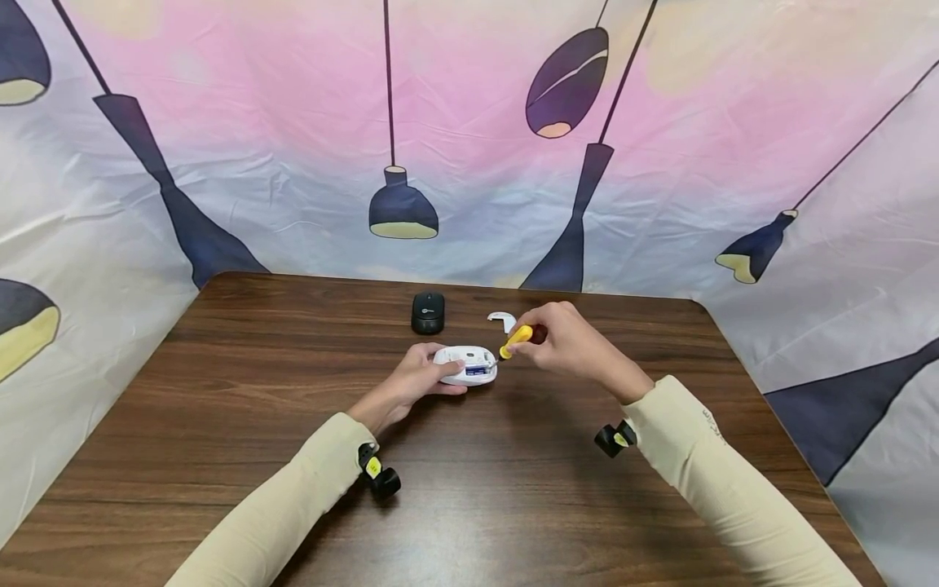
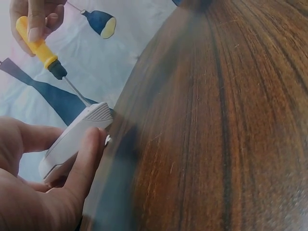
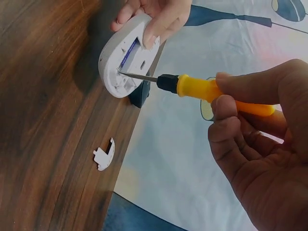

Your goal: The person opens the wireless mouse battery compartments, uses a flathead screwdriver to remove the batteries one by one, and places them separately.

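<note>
A: State the position of the white mouse (image 1: pixel 449 355) relative to the left hand (image 1: pixel 414 378).

B: It is gripped between the thumb and fingers, underside up, over the wooden table (image 1: pixel 513 489). The thumb overlaps one end of the underside.

A: State the condition of the right hand (image 1: pixel 568 341).

B: It pinches the yellow handle of the screwdriver (image 3: pixel 197 88). The shaft points at the white mouse; its tip meets the battery bay at the end away from the left thumb, beside the blue battery (image 3: pixel 128 54).

A: Adjacent parts?

B: The white cover (image 1: pixel 505 318) lies just beyond the right hand; the black mouse (image 1: pixel 428 313) lies beyond the white mouse.
</note>
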{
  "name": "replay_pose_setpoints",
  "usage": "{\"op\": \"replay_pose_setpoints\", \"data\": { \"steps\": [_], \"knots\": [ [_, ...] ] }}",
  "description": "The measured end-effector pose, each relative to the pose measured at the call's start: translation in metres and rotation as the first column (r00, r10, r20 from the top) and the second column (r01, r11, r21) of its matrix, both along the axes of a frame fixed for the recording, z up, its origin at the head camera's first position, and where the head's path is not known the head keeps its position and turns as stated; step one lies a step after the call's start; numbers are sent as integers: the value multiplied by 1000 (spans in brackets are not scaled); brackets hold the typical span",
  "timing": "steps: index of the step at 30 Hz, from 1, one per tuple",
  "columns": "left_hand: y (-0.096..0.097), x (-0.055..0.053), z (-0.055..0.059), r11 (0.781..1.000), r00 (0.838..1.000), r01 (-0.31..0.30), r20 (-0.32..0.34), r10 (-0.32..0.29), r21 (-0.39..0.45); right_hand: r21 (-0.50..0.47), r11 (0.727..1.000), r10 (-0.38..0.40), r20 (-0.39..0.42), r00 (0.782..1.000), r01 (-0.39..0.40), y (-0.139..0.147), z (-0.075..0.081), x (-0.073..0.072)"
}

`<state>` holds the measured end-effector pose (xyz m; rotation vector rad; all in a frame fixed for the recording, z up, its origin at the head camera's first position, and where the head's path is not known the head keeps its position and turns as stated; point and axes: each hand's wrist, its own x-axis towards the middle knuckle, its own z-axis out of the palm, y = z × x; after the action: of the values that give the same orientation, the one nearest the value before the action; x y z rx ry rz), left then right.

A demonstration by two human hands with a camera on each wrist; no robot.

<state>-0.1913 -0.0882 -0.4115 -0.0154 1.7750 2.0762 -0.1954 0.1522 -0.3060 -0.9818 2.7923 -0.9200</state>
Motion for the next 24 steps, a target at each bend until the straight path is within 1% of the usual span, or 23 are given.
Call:
{"op": "replay_pose_setpoints", "data": {
  "steps": [6, 9, 13, 20, 24],
  "knots": [
    [0, 1, 1, 999, 1000, -17, 5, 17, 32, 35, 999, -36, -10, 999, 36, 4, 3, -1],
    [1, 1, 1, 999, 1000, -15, 4, 14, 41, 71, 997, -38, -46, 998, 41, 7, 7, -1],
    [0, 1, 1, 999, 1000, -15, 1, 15, 46, 131, 989, -57, -97, 994, 70, 11, 11, -1],
    [-1, 1, 1, 999, 1000, -11, -8, 12, 46, 223, 967, -100, -129, 987, 127, 17, 14, 0],
    [-2, 0, 1, 999, 1000, -8, -8, 8, 50, 280, 944, -135, -145, 980, 172, 21, 12, 0]
  ]
}}
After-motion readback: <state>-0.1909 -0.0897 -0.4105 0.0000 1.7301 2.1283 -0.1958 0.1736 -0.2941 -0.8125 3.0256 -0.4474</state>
